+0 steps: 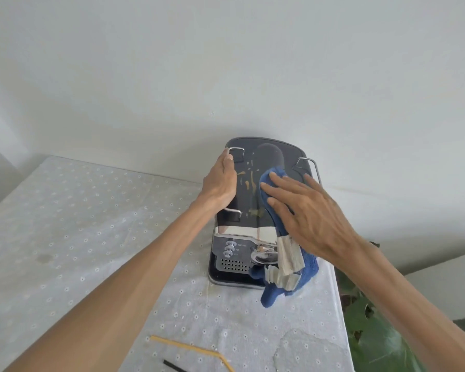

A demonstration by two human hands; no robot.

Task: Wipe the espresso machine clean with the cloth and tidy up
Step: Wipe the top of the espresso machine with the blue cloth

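From the head camera I look down on the espresso machine, which stands at the far right of the desk, close against the white wall. Its glossy dark top faces me, and I can see brownish streaks and drips running down the middle of that panel, with a larger smear nearer the chrome front edge. The left hand grips the left side of the machine's top, thumb up by the wire rail at that corner, fingers wrapped over the edge (how far they curl underneath I cannot tell). The right hand lies flat with straight, spread fingers, pressing the blue cloth against the right half of the top panel. The cloth's upper end peeks out past the fingertips, just beside the streaks; its lower part hangs down over the machine's front, covering part of the chrome spout and the perforated drip tray, and its white label dangles there too. A second wire rail stands behind the right hand. The desk carries a pale dotted tablecloth, and near its front edge lie a yellow straw and a short black stick. Green leaves show below the desk's right edge.
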